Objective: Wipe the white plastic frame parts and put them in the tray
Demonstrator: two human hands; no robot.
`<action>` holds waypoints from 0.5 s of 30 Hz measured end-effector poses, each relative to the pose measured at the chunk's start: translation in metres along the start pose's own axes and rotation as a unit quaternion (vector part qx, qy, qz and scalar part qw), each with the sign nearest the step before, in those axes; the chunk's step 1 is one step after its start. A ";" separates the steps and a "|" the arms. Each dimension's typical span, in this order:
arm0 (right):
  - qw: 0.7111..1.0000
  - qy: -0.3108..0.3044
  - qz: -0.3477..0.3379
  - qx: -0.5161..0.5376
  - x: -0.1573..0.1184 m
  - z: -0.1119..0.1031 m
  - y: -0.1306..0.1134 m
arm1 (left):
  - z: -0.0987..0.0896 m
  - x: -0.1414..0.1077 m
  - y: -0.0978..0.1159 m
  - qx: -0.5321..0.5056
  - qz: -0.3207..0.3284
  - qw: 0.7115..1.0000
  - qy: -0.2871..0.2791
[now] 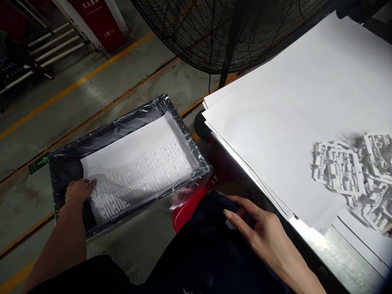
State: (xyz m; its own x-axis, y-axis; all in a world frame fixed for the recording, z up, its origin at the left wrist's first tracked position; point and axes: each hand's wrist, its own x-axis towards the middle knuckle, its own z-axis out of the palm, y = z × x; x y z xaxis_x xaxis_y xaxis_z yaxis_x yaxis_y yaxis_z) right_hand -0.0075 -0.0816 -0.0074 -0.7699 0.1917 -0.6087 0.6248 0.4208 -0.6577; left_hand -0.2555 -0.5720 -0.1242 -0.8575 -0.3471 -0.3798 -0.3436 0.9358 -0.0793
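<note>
Left hand, 8-9 o'clock: palm down, loosely bent, fingertips at the sheet's left end. Can't tell how wide the grip is or whether it's pinching anything.

Right hand, 4-5 o'clock: part-open over my dark clothing, thumb and forefinger apart, other fingers curled. Nothing visibly gripped; small pale patch just under the thumb, can't tell if it's a loose piece.

Thin white flat pieces sit in two rows on a white rectangular sheet, inside a black rectangular tray wrapped in clear plastic film, 9 o'clock. More stock at 3-4 o'clock: heap of white lattice-like frames on large white sheets covering most of the metal table.

My read: step in hand is laying or straightening the rows at their left end. Next move calls for a light touch; dragging the sheet could skew the rows.
</note>
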 end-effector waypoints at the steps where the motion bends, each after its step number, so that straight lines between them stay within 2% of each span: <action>1: 1.000 0.001 0.000 -0.002 0.000 -0.001 0.000 | 0.000 -0.001 0.002 0.024 -0.028 0.999 -0.013; 5: 1.000 0.004 0.001 0.001 -0.001 -0.002 0.001 | -0.008 -0.002 0.008 0.073 -0.072 0.993 -0.050; 10: 1.000 -0.001 0.016 0.007 -0.002 0.000 0.000 | -0.021 0.006 0.014 0.086 -0.117 0.984 -0.106; 15: 1.000 0.003 0.007 0.004 -0.002 0.001 0.001 | -0.023 0.011 0.020 0.074 -0.130 0.982 -0.118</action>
State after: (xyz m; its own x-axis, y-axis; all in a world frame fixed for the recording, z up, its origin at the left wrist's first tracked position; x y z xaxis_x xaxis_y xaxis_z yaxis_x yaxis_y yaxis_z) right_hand -0.0049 -0.0824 -0.0074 -0.7619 0.2027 -0.6152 0.6364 0.4111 -0.6527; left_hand -0.2809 -0.5591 -0.1086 -0.6302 -0.5671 -0.5304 -0.4641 0.8227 -0.3283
